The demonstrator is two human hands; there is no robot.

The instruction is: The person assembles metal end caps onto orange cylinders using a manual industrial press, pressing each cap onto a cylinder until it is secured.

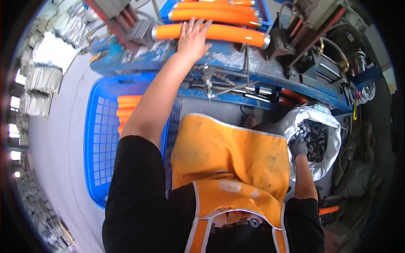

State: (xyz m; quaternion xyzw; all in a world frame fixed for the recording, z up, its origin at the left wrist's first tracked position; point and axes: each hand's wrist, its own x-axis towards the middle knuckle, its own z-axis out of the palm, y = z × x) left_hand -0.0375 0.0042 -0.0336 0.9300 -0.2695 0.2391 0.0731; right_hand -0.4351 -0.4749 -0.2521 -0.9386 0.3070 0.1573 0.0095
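My bare left hand [193, 40] lies on top of an orange tube [232, 34], fingers spread across it. The tube lies crosswise on the blue workbench [154, 59], a metal-coloured ring at each end, between two machine heads. On my right, my right hand [299, 147] wears a dark grey glove and reaches into a white woven sack [331, 162]. It touches a heap of small black ring-like or clip-like pieces [315, 137] inside. The fingertips are hard to make out against the dark pieces, so I cannot tell whether they grip any.
Several more orange tubes [215, 16] lie in a blue crate [263, 8] behind the bench. A blue basket [89, 139] with orange tubes [126, 110] stands at my left. Red-and-grey machine heads [116, 17] flank the tube. An orange apron [230, 147] covers my lap.
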